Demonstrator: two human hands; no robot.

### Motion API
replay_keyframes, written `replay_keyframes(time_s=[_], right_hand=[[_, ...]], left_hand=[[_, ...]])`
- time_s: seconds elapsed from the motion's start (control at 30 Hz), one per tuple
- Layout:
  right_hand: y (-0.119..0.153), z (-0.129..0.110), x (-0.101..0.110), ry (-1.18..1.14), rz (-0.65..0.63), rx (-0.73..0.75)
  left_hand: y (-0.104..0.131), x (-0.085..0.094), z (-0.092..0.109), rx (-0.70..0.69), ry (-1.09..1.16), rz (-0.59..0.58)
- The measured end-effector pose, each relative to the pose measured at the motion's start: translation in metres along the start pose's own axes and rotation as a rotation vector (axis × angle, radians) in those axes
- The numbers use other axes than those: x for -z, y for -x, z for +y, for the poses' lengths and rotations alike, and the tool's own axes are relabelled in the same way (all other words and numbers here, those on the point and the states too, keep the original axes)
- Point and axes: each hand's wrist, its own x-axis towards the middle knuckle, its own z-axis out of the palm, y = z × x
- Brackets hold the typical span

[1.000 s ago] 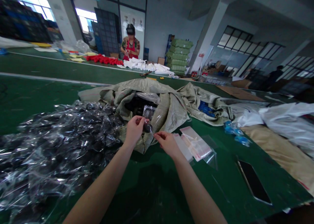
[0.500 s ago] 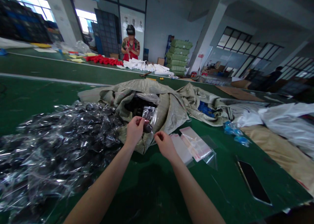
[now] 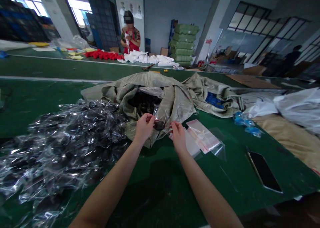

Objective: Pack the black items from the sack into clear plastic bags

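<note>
In the middle of the view, my left hand (image 3: 144,128) pinches the edge of a clear plastic bag (image 3: 163,114). A dark rounded item (image 3: 159,125) sits low in that bag; its kind is hard to make out. At the bag's right side, my right hand (image 3: 178,134) has its fingertips drawn together; what they hold, if anything, is too small to tell. Just behind the hands lies an open woven sack (image 3: 178,103) with dark items inside. A large heap of dark items in clear bags (image 3: 72,144) spreads to the left of my left hand.
Flat clear bags (image 3: 203,136) lie right of my right hand on the green table (image 3: 160,184). A phone (image 3: 265,171) rests farther right, near blue plastic scraps (image 3: 247,124). A second sack (image 3: 217,94) holds something blue. Across the tables, a person (image 3: 130,34) stands behind red and white pieces.
Both hands and the bag have shifted right in the view, partly as the camera moved. My right hand has turned more upright, fingers by the bag's side. The person opposite now holds something white.
</note>
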Motion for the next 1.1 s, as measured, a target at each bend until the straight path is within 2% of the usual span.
replay_keyframes(time_s=[0.03,0.17,0.37,0.53,0.73,0.8,0.87,0.93,0.97,1.03,1.1], right_hand=[[-0.006,0.000,0.002,-0.103,0.069,0.007],[-0.021,0.001,0.006,-0.395,0.101,-0.024],[-0.013,0.018,0.019,-0.710,0.138,-0.174],[-0.005,0.039,0.026,-0.653,0.097,-0.248],[-0.001,0.053,0.029,-0.577,0.062,-0.226],[0.000,0.055,0.029,-0.583,0.031,-0.227],[0.001,0.057,0.027,-0.572,-0.022,-0.246],[0.003,0.058,0.026,-0.545,-0.073,-0.260],[0.003,0.059,0.025,-0.530,-0.094,-0.259],[0.003,0.060,0.025,-0.501,-0.119,-0.250],[0.003,0.061,0.026,-0.482,-0.130,-0.232]], left_hand=[[0.001,-0.002,-0.001,-0.003,0.000,-0.032],[0.005,-0.009,-0.005,0.042,0.008,-0.164],[0.006,-0.016,-0.018,0.306,0.099,-0.244],[0.012,-0.021,-0.028,0.435,0.085,-0.265],[0.025,-0.017,-0.039,0.513,0.018,-0.308],[0.029,-0.015,-0.041,0.501,-0.089,-0.299],[0.033,-0.015,-0.040,0.346,-0.328,-0.206],[0.037,-0.018,-0.034,0.001,-0.626,-0.059],[0.038,-0.022,-0.031,-0.205,-0.750,-0.025],[0.038,-0.032,-0.024,-0.559,-0.909,-0.110],[0.036,-0.044,-0.020,-0.761,-0.987,-0.296]])
